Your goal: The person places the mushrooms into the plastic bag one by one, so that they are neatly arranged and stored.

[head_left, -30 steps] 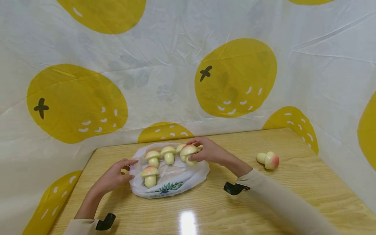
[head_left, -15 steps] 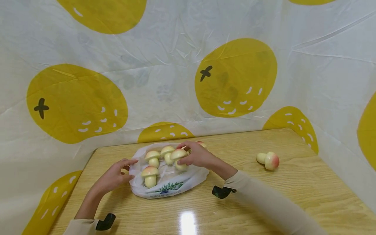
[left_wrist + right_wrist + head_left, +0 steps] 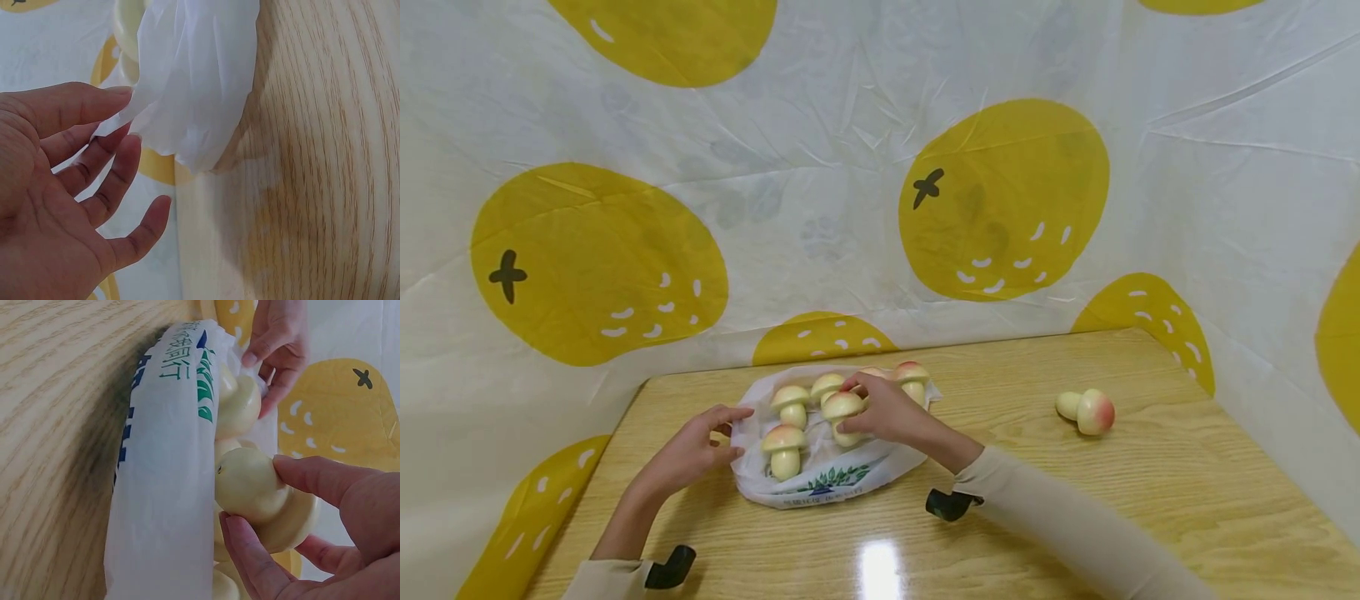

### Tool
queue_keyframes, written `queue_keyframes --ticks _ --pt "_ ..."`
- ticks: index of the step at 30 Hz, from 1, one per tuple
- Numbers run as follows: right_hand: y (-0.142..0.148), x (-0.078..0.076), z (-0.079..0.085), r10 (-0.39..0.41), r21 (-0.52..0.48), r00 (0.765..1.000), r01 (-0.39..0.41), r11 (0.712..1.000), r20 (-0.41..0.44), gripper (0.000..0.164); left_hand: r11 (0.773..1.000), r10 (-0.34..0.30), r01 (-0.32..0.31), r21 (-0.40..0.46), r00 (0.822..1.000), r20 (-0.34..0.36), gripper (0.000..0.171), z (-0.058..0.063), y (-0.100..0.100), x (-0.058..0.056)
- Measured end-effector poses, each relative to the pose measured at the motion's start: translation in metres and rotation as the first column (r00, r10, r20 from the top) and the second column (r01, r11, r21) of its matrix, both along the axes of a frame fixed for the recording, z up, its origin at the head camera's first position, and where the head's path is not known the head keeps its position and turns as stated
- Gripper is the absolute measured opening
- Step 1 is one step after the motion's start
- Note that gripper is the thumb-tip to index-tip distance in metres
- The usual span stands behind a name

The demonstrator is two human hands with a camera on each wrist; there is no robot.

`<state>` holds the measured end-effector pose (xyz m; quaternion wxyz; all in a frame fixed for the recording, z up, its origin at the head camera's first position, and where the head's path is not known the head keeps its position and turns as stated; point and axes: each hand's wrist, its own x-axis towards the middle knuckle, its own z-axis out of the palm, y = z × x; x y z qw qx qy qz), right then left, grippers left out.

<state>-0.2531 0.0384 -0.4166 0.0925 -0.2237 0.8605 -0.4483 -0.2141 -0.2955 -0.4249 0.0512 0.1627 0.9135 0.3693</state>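
A white plastic bag [image 3: 880, 467] with green leaf print lies on the table, its mouth spread around several cream toy mushrooms. My left hand [image 3: 688, 450] is at the bag's left side; in the left wrist view its thumb and fingers pinch the bag's edge [image 3: 187, 81]. Over the bag's middle, my right hand [image 3: 898, 417] holds a toy mushroom [image 3: 842, 407] with a pink-tinged cap, thumb and fingers around it, stem downward. Other mushrooms stand left of it, such as the front one [image 3: 784, 440]. Another mushroom [image 3: 912, 375] stands behind the right hand, partly covered by it.
A single toy mushroom [image 3: 1086, 411] lies on its side on the wooden table [image 3: 1037, 517] to the right. A white cloth with yellow fruit print [image 3: 820, 233] hangs behind the table and along its sides.
My right hand has carried its mushroom leftward and slightly toward me over the bag, uncovering the mushroom at the right rear. The left hand has stayed at the bag's edge.
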Motion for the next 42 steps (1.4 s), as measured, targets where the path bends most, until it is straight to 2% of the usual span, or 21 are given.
queue_keyframes --ticks 6,12,21,32,42 --pt "-0.008 0.004 -0.005 0.008 0.023 1.000 -0.008 1.000 -0.022 0.056 1.000 0.003 -0.003 -0.002 1.000 -0.001 0.053 0.000 0.000 0.000" --pt "-0.015 0.011 -0.014 0.023 0.063 0.999 -0.021 0.998 -0.040 0.054 1.000 -0.007 0.007 0.005 1.000 0.002 0.053 -0.001 0.000 0.000" --pt "-0.020 0.017 -0.025 0.016 0.116 0.987 0.002 0.993 -0.157 0.053 1.000 -0.003 0.003 0.014 1.000 0.015 0.053 -0.002 0.000 -0.001" --pt "-0.022 0.020 -0.021 -0.008 0.130 0.995 0.021 0.991 -0.100 0.059 1.000 0.007 -0.006 -0.002 1.000 0.005 0.052 -0.004 0.000 -0.002" --pt "-0.018 0.018 -0.018 0.027 0.100 0.996 -0.018 0.995 -0.088 0.050 1.000 -0.006 0.006 0.017 1.000 0.016 0.052 -0.002 0.001 -0.001"
